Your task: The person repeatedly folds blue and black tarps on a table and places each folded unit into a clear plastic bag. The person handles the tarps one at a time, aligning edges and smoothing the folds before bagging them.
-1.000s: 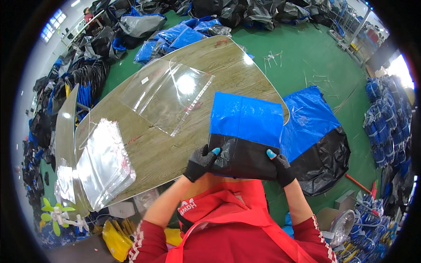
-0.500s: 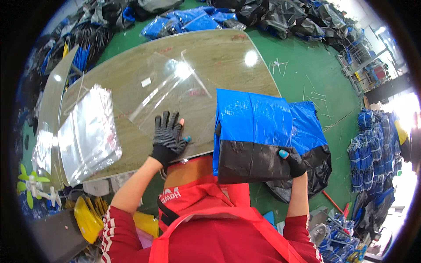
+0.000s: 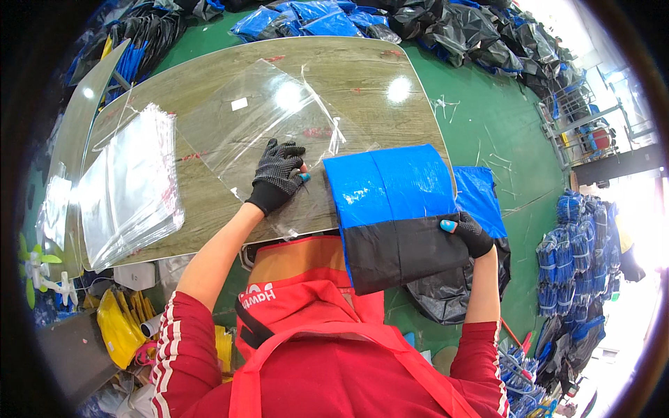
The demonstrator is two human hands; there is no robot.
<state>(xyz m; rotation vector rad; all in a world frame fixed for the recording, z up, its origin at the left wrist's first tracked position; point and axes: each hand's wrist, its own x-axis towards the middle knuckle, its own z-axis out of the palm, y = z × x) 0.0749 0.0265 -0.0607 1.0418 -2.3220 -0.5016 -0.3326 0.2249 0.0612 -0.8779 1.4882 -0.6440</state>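
My right hand (image 3: 472, 235), in a black glove with a blue-tipped thumb, grips the right edge of a folded blue-and-black plastic sheet (image 3: 397, 184). The thumb lies on top; the fingers underneath are mostly hidden. The sheet's left part overlaps the table edge. On the table lies a clear plastic bag (image 3: 230, 136) with a small white label. My left hand (image 3: 277, 175), in a dotted black glove with bare fingertips, rests over the bag's near part. Its fingers are bent, with thumb and forefinger close together at the clear film.
A stack of clear bags (image 3: 132, 191) lies on the left of the wood-patterned table (image 3: 376, 83). More blue-and-black sheeting (image 3: 481, 202) hangs beyond my right hand. Blue bundles (image 3: 575, 254) stand at the right; blue and black heaps (image 3: 306, 19) line the far floor.
My left hand has moved forward and right, its spread fingers now bent in over the clear bag. The folded sheet has shifted slightly left, still in my right hand.
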